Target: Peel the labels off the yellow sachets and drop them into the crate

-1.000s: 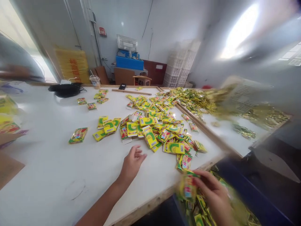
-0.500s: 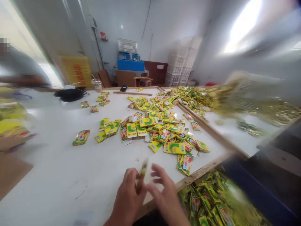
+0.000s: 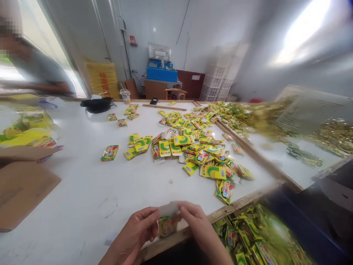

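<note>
Sachet (image 3: pixel 167 223), yellow-green, clear top edge

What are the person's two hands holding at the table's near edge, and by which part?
One small yellow-green sachet, pinched by its side edges: left hand on its left edge, right hand on its right.

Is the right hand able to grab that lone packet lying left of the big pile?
Probably not right away. The right hand and left hand both pinch a packet; the lone packet lies far across the table, though nothing blocks it.
</note>
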A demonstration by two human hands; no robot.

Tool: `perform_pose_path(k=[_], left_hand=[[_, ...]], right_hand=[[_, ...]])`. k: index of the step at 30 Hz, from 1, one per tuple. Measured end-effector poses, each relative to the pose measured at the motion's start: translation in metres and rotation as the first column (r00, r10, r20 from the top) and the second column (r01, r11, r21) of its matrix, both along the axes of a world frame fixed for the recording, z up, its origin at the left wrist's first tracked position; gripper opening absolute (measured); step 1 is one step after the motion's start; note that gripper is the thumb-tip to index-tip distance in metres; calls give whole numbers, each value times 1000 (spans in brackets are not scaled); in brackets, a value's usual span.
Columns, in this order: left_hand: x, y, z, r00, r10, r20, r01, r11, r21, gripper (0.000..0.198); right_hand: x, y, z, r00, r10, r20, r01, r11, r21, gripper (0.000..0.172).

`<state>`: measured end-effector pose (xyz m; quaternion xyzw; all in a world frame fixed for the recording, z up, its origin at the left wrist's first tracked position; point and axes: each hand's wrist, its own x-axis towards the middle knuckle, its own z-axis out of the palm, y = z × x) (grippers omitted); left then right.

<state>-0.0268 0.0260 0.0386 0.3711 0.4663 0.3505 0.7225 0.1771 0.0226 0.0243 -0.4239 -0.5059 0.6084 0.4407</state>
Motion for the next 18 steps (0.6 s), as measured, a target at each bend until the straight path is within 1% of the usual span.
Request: perform_pose_path(k=[1, 4, 7, 9, 10, 12, 14, 16, 18], left_hand=[[1, 0, 2, 1000, -10, -25, 10, 1000, 2, 24], [6, 1, 7, 990, -51, -134, 61, 996, 68, 23], [11, 1, 12, 984, -110, -138, 120, 990, 70, 24], [14, 0, 14, 985, -124, -120, 130, 990, 47, 22], [16, 0, 13, 986, -119, -117, 125, 991, 43, 21], [18, 2, 9, 990, -63, -124, 72, 995, 66, 22], [19, 6, 0, 989, 68, -135, -51, 991, 125, 24], [19, 10, -10, 969, 214, -127, -186, 961, 204, 26], [18, 13, -18, 950, 293, -108, -256, 929, 267, 28]], right_hand=[[0, -1, 2, 999, 15, -36, -15, 1000, -13, 36], [3, -4, 6, 988, 81, -132, -90, 994, -62, 33], [5, -6, 9, 973, 107, -205, -141, 977, -160, 33], [2, -5, 11, 976, 81, -202, -125, 968, -216, 27], [0, -4, 11, 982, 45, -183, -87, 969, -230, 23], [-7, -1, 12, 991, -55, -124, 29, 979, -203, 16], [-13, 4, 11, 988, -140, -67, 133, 987, -94, 16], [-15, 9, 7, 987, -160, -28, 161, 986, 29, 19], [-15, 13, 1, 987, -159, 4, 158, 984, 85, 20]])
